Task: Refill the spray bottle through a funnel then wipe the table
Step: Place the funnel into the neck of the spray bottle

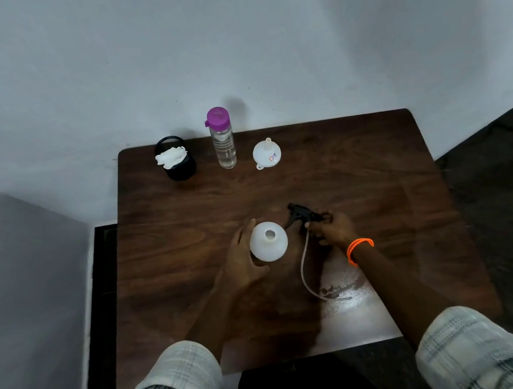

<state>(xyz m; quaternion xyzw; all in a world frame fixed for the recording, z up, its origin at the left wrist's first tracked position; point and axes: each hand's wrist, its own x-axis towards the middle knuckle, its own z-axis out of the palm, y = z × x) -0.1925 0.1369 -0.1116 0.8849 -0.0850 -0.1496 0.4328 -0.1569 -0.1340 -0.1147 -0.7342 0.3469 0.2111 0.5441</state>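
The white spray bottle [268,241] stands upright at the middle of the brown table [187,223], its neck uncovered. My left hand [240,256] grips its left side. Just to the right, my right hand [333,230] holds the black trigger sprayer head [303,215], which is off the bottle. Its thin dip tube [306,269] curves down toward me onto the table. A white funnel [266,153] lies upside down at the back of the table. Left of it stands a clear water bottle [222,140] with a purple cap.
A black mesh cup [178,165] holding a white cloth [171,157] sits at the back left, beside the water bottle. A pale wet or worn patch [346,293] marks the table near its front edge. A grey wall runs right behind the table.
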